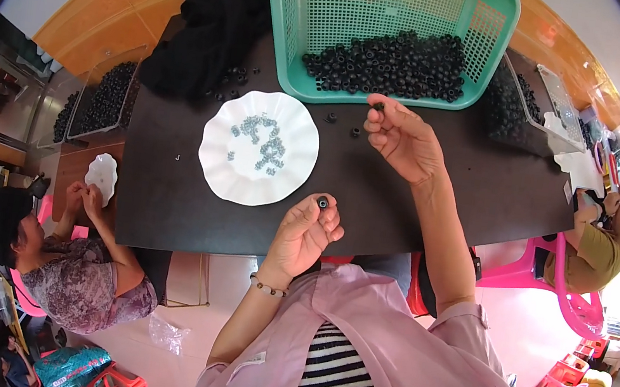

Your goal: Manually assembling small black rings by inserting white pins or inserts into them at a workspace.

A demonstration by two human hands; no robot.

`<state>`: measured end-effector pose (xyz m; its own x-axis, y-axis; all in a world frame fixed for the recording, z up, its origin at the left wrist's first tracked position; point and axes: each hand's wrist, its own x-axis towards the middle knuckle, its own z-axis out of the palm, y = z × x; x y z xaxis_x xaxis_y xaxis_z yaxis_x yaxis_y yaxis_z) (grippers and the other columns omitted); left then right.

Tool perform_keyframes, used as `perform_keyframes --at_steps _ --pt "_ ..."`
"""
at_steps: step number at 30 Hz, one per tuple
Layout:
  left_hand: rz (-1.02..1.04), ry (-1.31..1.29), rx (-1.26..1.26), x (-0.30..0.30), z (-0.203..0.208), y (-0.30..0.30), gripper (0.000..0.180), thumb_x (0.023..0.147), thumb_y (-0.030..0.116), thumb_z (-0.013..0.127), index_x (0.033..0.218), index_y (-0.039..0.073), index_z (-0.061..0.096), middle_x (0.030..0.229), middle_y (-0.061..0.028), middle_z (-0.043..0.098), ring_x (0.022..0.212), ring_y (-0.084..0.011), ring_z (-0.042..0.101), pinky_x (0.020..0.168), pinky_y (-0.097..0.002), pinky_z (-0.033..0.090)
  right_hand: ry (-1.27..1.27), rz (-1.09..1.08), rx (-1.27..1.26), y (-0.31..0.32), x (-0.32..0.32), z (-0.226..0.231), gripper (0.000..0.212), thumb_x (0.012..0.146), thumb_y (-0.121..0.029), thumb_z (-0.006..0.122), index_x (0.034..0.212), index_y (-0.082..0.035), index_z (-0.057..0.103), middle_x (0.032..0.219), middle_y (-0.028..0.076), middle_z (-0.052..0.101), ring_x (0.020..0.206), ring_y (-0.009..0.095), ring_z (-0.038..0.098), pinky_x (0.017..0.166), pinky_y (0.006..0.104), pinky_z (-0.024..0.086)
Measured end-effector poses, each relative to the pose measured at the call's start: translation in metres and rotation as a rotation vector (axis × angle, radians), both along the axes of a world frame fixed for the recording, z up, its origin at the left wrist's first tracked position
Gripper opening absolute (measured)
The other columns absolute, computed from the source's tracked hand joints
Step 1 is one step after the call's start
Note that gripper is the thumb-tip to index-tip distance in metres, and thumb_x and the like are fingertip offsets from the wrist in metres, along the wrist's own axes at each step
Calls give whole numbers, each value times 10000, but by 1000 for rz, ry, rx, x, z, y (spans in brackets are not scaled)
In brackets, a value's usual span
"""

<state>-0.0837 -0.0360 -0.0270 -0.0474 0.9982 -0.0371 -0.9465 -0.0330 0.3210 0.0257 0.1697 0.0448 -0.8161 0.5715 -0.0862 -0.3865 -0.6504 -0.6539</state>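
My left hand (298, 237) is closed near the table's front edge, pinching a small round black part (323, 203) with a lighter ring at its centre. Farther off and to the right, my right hand (409, 145) pinches another small black part (378, 106) between thumb and fingertips, just in front of the green basket (288, 61). Many black parts (390, 63) of the same sort fill the basket's bottom. Left of my hands, a white wavy-rimmed plate (218, 174) holds several small clear, shiny pieces (272, 149). Two loose black parts (332, 118) lie beside my right hand.
The dark table (166, 214) carries a black cloth (216, 44) at the back left and a clear bin (520, 112) of black parts at the back right. One person (80, 273) works at the left with a small white dish (103, 174); another (604, 248) sits at right.
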Motion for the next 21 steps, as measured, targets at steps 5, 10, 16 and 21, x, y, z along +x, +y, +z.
perform_keyframes --at_steps 5,10,16,21 --pt "6 12 -17 0 1 0 242 945 259 584 1064 50 560 855 -3 498 786 -131 450 700 -292 398 -175 -89 172 -27 14 -2 251 913 -115 610 1115 34 629 926 76 666 794 114 595 663 216 468" --pt "61 98 -123 5 11 0 245 959 262 568 1052 35 555 815 3 498 746 -117 466 686 -273 411 -256 -106 270 -51 21 -8 212 877 -74 655 1072 11 658 916 85 683 750 100 590 647 207 460" --pt "76 117 -169 11 20 -2 254 961 274 568 1050 37 580 809 18 508 733 -98 466 675 -244 412 -284 -85 321 -77 25 -15 133 854 -50 681 980 -13 668 913 79 683 719 83 561 649 204 452" --pt "75 103 -197 15 26 -2 282 956 308 580 1042 43 613 789 40 538 698 -48 480 669 -220 410 -324 -113 362 -90 27 -13 104 836 -50 704 929 -21 667 901 60 675 737 83 564 676 208 451"
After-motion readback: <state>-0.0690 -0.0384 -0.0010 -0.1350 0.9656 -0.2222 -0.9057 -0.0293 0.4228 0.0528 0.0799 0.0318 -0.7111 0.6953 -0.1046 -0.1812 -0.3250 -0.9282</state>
